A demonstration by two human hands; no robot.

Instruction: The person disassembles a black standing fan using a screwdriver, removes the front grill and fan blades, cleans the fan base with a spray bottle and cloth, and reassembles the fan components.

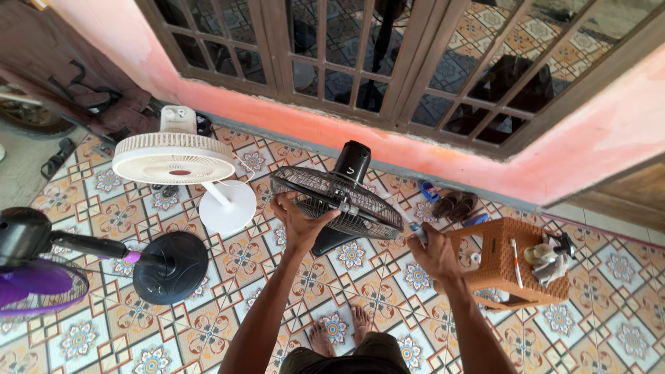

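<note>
We see no packages, signs or screens here, and no label on any of the fans that we can make out.

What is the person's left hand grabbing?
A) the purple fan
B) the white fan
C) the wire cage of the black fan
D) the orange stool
C: the left hand grips the rim of the black fan's wire cage, while the white fan, the orange stool and the purple fan stand untouched on the tiled floor.
</note>
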